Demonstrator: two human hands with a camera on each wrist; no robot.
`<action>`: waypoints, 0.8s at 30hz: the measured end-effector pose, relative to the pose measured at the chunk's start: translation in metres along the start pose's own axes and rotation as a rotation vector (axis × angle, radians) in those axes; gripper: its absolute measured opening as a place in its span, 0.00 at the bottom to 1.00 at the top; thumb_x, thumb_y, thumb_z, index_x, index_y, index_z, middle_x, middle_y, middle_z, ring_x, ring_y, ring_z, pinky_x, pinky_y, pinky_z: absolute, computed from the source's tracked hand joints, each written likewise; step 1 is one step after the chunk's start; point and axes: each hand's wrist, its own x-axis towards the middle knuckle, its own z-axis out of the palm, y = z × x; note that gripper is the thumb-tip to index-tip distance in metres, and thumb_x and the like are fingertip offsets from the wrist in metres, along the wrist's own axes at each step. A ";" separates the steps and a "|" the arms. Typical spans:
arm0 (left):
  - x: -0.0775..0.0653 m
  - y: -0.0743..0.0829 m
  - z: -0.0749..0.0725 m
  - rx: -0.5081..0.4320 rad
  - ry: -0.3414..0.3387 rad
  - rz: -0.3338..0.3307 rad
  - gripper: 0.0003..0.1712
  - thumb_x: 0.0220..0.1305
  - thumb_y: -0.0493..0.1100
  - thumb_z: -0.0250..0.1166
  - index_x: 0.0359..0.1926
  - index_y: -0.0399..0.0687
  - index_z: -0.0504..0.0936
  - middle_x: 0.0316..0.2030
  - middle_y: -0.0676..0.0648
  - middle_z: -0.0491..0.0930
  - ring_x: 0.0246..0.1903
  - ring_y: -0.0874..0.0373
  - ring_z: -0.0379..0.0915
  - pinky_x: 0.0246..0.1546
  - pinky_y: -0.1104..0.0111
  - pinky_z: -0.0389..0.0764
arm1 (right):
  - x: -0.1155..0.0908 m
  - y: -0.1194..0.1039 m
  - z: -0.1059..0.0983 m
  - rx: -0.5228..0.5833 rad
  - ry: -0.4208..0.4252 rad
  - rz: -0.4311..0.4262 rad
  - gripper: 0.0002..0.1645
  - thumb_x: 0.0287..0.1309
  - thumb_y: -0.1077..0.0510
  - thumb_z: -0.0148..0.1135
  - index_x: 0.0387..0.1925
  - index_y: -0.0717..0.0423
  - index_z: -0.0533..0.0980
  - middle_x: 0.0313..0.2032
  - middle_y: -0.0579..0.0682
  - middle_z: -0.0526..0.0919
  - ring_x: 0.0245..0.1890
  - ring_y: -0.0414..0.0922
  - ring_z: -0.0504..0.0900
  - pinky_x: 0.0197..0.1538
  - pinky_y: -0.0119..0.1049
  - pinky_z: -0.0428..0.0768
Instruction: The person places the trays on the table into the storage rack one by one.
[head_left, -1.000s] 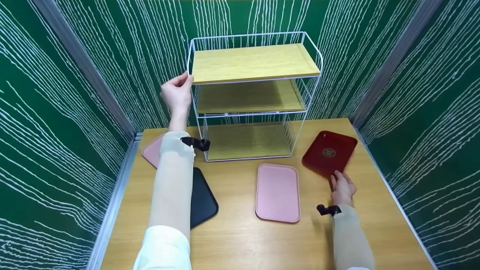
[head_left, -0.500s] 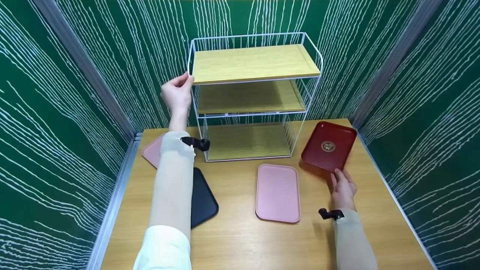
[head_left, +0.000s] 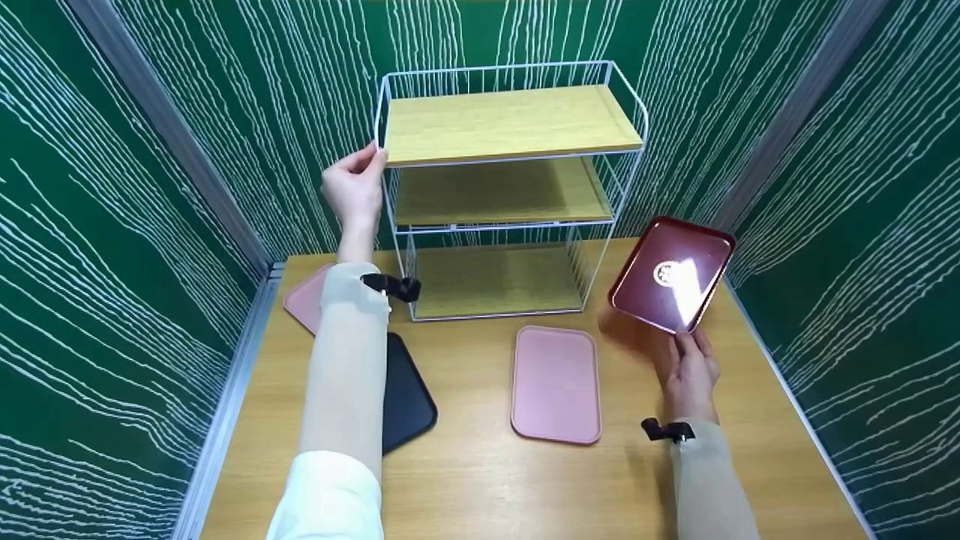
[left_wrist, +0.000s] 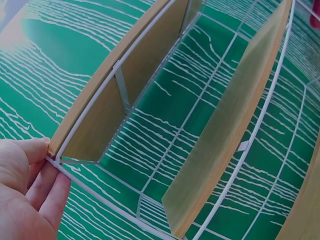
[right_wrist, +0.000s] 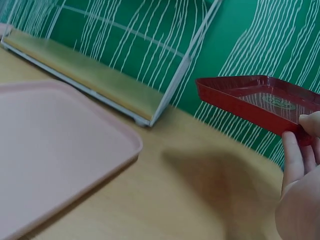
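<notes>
A three-tier shelf rack (head_left: 510,191) of white wire with wooden boards stands at the back of the table. My left hand (head_left: 356,184) pinches its front left corner at the top board (head_left: 510,124); the left wrist view shows thumb and fingers around the white wire (left_wrist: 57,162) there. My right hand (head_left: 691,375) grips the near edge of a dark red tray (head_left: 652,277) with a round gold emblem. The tray is tilted up off the table, right of the rack, and its shadow falls below it in the right wrist view, where the thumb is on top and fingers beneath.
A pink tray (head_left: 556,386) lies on the table in front of the rack. To the left are a black tray (head_left: 405,397) and another pink tray (head_left: 306,300), both partly hidden by the left arm. Green walls with white lines (head_left: 847,225) enclose the table.
The right hand has lifted the red tray off the table, raising and tilting it, and moved slightly away from me. Light now glares on its surface. The left hand keeps its hold on the rack.
</notes>
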 end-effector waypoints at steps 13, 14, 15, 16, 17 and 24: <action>0.002 -0.001 0.002 -0.006 -0.013 0.002 0.13 0.70 0.42 0.75 0.53 0.46 0.92 0.48 0.47 0.89 0.47 0.55 0.83 0.50 0.70 0.84 | -0.029 -0.021 0.026 0.108 -0.064 -0.013 0.28 0.63 0.76 0.69 0.63 0.56 0.82 0.50 0.51 0.89 0.48 0.43 0.90 0.57 0.33 0.84; 0.002 -0.001 0.002 -0.005 -0.012 0.005 0.13 0.70 0.42 0.75 0.53 0.46 0.92 0.48 0.47 0.89 0.47 0.55 0.83 0.50 0.70 0.84 | -0.032 -0.023 0.028 0.112 -0.071 -0.003 0.27 0.64 0.75 0.70 0.61 0.56 0.82 0.50 0.51 0.90 0.48 0.43 0.90 0.57 0.33 0.83; 0.002 -0.001 0.002 -0.003 -0.011 0.006 0.13 0.70 0.42 0.75 0.53 0.46 0.92 0.48 0.47 0.89 0.47 0.55 0.83 0.50 0.70 0.84 | -0.035 -0.025 0.030 0.113 -0.079 0.003 0.26 0.63 0.74 0.71 0.61 0.56 0.83 0.50 0.50 0.90 0.49 0.43 0.90 0.57 0.33 0.83; 0.002 -0.001 0.002 -0.003 -0.009 0.006 0.13 0.70 0.42 0.75 0.53 0.46 0.92 0.48 0.47 0.89 0.47 0.55 0.83 0.50 0.70 0.84 | -0.038 -0.027 0.032 0.115 -0.087 0.007 0.25 0.63 0.73 0.72 0.60 0.56 0.83 0.51 0.50 0.90 0.49 0.43 0.90 0.57 0.33 0.83; 0.003 -0.001 0.002 -0.004 -0.008 0.005 0.13 0.70 0.42 0.75 0.53 0.47 0.92 0.48 0.47 0.89 0.47 0.55 0.83 0.50 0.70 0.84 | -0.040 -0.029 0.035 0.122 -0.092 0.014 0.25 0.63 0.73 0.72 0.60 0.55 0.83 0.52 0.50 0.90 0.50 0.44 0.90 0.57 0.33 0.83; 0.003 -0.003 0.000 -0.012 -0.002 0.003 0.11 0.70 0.42 0.75 0.52 0.49 0.93 0.48 0.47 0.89 0.46 0.55 0.83 0.49 0.69 0.84 | -0.057 -0.038 0.046 0.153 -0.128 0.036 0.27 0.65 0.71 0.72 0.63 0.53 0.81 0.54 0.49 0.89 0.49 0.43 0.90 0.54 0.33 0.85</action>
